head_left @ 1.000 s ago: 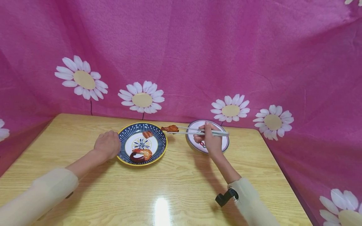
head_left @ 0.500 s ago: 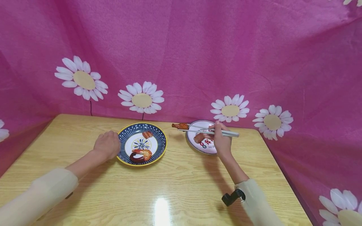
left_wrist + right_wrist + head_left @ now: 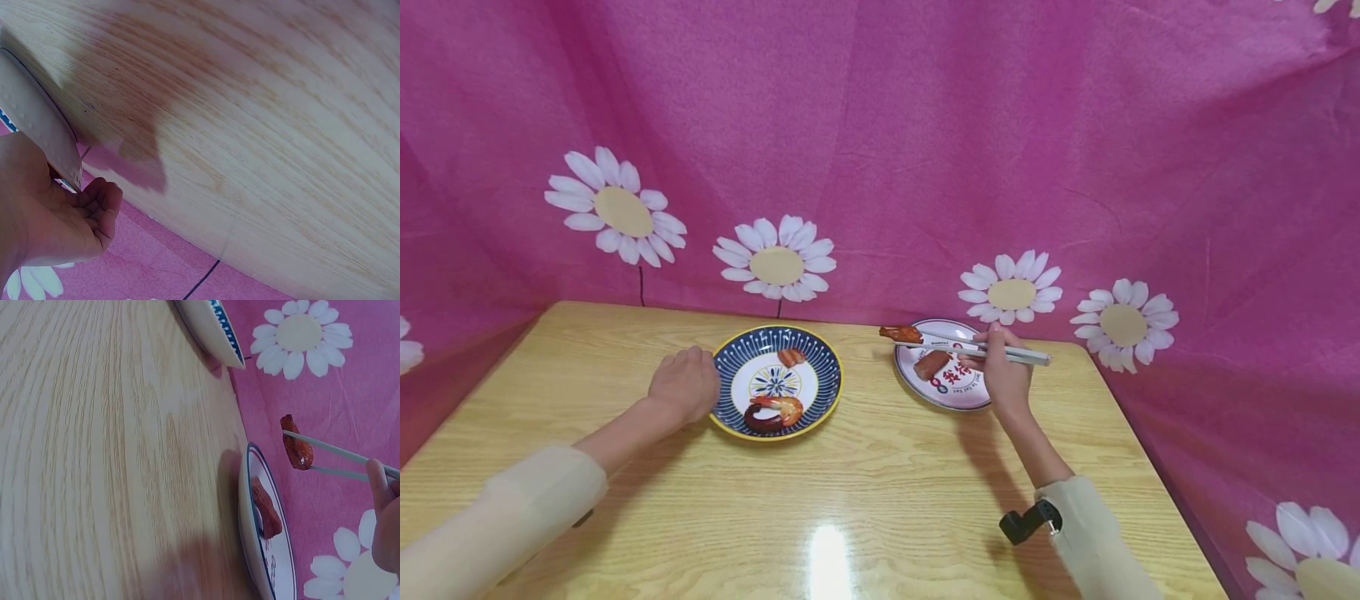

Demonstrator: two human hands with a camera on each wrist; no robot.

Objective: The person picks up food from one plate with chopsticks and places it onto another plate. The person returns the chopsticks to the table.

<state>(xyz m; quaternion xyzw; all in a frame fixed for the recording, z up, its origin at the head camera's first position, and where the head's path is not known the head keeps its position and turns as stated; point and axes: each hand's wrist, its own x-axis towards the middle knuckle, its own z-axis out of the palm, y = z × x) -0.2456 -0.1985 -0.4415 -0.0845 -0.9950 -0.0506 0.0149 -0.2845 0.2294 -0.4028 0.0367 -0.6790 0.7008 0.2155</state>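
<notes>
My right hand holds a pair of pale chopsticks. Pinched at their tips is a glossy brown chicken drumstick, raised above the far-left rim of a white plate with red characters; the right wrist view shows the drumstick apart from that plate. A brown piece of meat lies on the white plate. My left hand grips the left rim of a blue-patterned plate, its fingers curled at the edge in the left wrist view. That plate bears a shrimp, a dark curved piece and a small striped meat slice.
Both plates stand toward the back of a light wooden table, with a strip of tabletop between them. A pink cloth with white daisies hangs behind the table and at its sides.
My right hand has moved right, carrying the chopsticks and drumstick from beside the blue-patterned plate to the white plate's far-left edge. The left hand and both plates have stayed put.
</notes>
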